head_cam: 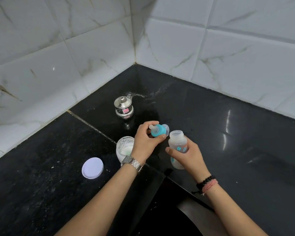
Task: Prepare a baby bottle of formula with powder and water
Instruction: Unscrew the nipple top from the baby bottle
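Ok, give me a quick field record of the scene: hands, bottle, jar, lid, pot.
left hand: holds teal nipple cap, off the bottle
right hand: grips baby bottle, tilted, mouth open
bottle contents: pale, cannot tell what they are
powder jar: open, pale powder inside, partly behind left wrist
white lid: lying on black counter, left of jar
steel pot: lidded, behind the hands, toward the corner

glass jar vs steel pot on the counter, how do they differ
The glass jar is clear and open, with white powder inside and its white lid lying beside it; the steel pot is shiny, opaque and lidded. The jar stands by the left hand, the pot farther back. Both stand upright on the black counter.
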